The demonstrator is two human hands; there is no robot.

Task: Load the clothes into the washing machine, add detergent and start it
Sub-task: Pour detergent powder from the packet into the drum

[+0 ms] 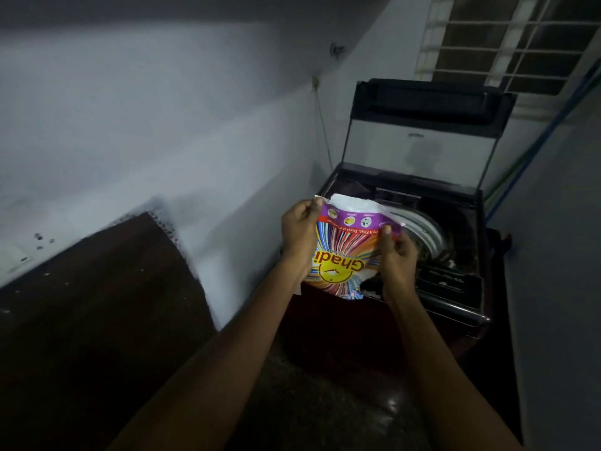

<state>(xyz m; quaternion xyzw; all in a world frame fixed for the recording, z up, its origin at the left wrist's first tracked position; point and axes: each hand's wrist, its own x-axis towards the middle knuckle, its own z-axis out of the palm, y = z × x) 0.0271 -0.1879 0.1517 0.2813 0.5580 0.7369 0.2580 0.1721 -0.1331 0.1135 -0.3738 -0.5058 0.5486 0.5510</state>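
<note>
A colourful detergent packet [344, 252] with "Ghadi" printed upside down hangs between my two hands over the front left corner of the washing machine [455, 307]. My left hand [299, 232] pinches the packet's upper left edge. My right hand [398, 252] pinches its upper right edge with the thumb on top. White powder or lining shows at the packet's open top. The machine's lid [422, 131] stands raised, and the drum opening [422, 232] with its pale rim shows behind the packet. What lies inside the drum is too dark to make out.
A dark wooden board [97, 304] leans along the left wall. A barred window [514, 37] sits above the machine. Blue and green hoses [536, 141] run down the right wall. The machine stands in a corner with walls close on both sides.
</note>
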